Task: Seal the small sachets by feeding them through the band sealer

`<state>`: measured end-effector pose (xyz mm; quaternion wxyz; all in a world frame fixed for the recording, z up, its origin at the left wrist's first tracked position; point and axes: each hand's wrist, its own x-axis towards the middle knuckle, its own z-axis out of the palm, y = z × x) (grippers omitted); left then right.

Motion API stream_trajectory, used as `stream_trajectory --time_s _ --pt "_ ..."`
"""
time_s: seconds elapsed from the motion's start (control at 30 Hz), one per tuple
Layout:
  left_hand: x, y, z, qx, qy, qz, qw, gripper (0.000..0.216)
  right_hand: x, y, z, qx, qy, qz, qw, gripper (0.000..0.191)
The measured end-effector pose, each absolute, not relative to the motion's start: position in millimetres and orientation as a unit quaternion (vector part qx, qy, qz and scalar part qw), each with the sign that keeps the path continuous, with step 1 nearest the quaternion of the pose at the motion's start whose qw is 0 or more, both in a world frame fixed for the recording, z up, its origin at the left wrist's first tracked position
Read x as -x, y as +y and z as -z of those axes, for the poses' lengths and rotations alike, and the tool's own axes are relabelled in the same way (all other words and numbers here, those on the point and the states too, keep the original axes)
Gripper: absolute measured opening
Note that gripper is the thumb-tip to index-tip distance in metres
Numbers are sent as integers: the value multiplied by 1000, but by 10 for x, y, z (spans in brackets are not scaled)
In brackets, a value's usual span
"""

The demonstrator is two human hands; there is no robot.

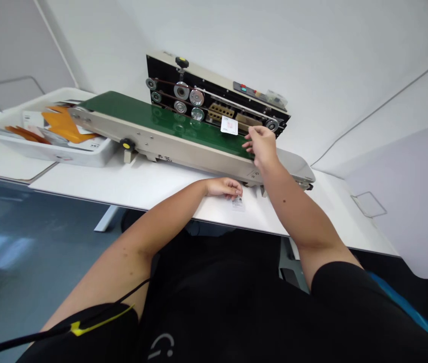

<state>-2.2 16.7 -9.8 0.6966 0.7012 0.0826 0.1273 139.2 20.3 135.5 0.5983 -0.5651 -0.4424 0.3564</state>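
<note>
At the front edge of the table, my left hand [224, 187] is closed, its fingertips pinching the top of a small clear-and-white printed packet [238, 204]. My right hand [262, 145] is over the right part of the green conveyor belt [134, 115], fingers bent and slightly apart, with nothing visible in them. Just left of those fingers, a small white packet [229, 125] with faint reddish print stands at the front of the band sealing machine [214, 96], apart from my hand.
A white bin [102, 154] holding orange and white packets stands under the belt's left end. The belt's metal side frame [199, 155] runs across the white table [153, 190]. Black knobs [126, 144] stick out from the frame. A white wall rises behind.
</note>
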Motion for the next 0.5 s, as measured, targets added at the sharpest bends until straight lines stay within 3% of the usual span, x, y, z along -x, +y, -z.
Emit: stream_trajectory --time_s 0.13,0.3,0.43,0.5 --pt "4 163 118 -686 82 -150 707 40 -1406 -535 -932 542 -550 -241 588 16" --pt "-9 171 133 -673 128 -227 692 36 -1515 -1280 -106 554 -738 -95 374 17" --pt "11 167 107 -675 159 -237 680 30 -1646 -1400 307 575 -766 -56 283 58" --pt "17 159 95 -676 164 -236 678 28 -1694 -1378 381 581 -766 -73 265 65"
